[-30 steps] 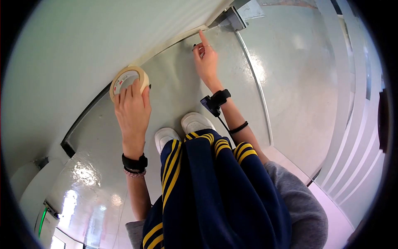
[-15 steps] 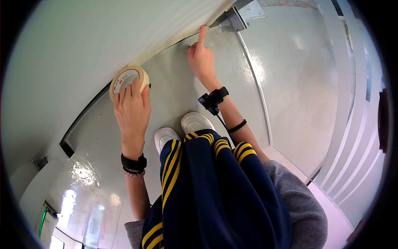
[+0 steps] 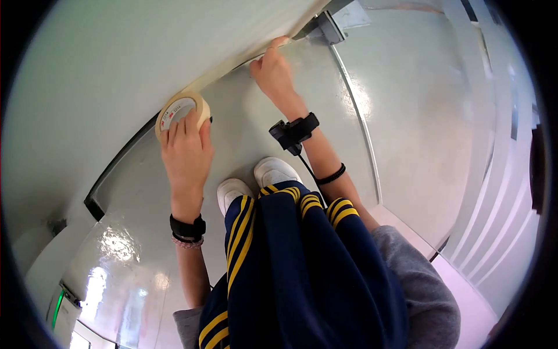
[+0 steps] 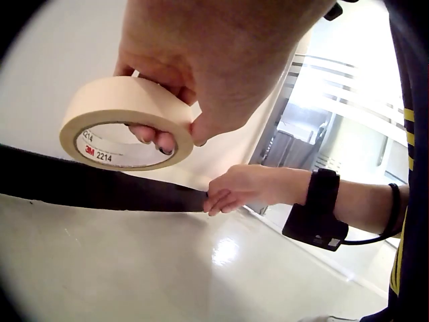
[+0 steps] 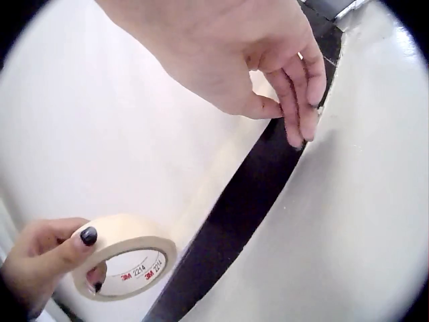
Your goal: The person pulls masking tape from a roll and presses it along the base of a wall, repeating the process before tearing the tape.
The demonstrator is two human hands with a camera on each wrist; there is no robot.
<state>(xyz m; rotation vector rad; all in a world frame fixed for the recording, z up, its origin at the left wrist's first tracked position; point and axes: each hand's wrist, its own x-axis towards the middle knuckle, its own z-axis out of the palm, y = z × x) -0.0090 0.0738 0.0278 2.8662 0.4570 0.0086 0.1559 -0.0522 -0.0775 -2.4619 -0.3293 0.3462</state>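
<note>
My left hand (image 3: 186, 154) holds a roll of masking tape (image 4: 127, 97), its fingers through the core and its thumb on the outer side. The roll is cream, with 3M 2214 printed inside. From the roll a pale strip of tape (image 5: 211, 176) runs along the wall, just above the black skirting (image 5: 244, 201). My right hand (image 3: 273, 72) is farther along, at the foot of the wall. In the right wrist view its thumb tip lies at the skirting's top edge and its loosely bent fingers reach down over the black face.
The white wall (image 3: 116, 64) rises on the left above the glossy grey floor (image 3: 232, 128). A metal fitting (image 3: 331, 26) stands just past the right hand. Glass with white stripes (image 3: 488, 192) is at the right. White shoes (image 3: 276, 171) are below the hands.
My right hand has shifted slightly left and closer to the wall, and its pointing index finger has turned in toward the wall's foot. The left hand and the roll have barely moved.
</note>
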